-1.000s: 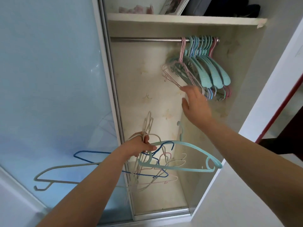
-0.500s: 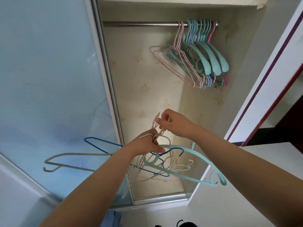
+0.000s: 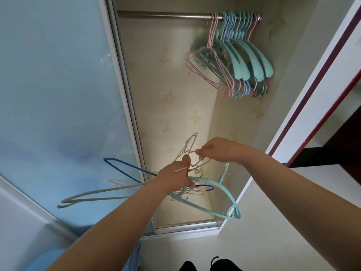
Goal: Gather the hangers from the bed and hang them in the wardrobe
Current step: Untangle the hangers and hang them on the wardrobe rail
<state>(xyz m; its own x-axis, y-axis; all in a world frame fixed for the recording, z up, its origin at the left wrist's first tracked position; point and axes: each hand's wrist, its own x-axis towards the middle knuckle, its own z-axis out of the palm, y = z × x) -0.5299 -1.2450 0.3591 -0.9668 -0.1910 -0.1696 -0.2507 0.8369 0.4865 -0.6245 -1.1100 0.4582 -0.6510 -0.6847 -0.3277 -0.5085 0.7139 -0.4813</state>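
Your left hand (image 3: 176, 178) grips a tangled bunch of hangers (image 3: 195, 190) low in front of the open wardrobe (image 3: 175, 106) (teal, blue, grey and pink, hooks crossed). Just beyond it, your right hand (image 3: 216, 151) pinches one pale wire hanger (image 3: 187, 151) out of the bunch. Farther up, many hung hangers (image 3: 234, 61) already crowd the right end of the rail (image 3: 166, 15), so several remain to hang.

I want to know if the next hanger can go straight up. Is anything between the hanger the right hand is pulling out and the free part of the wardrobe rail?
Nothing visible blocks it. The right hand pinches a beige wire hanger from the bunch in the left hand; the rail is bare left of the hung hangers.
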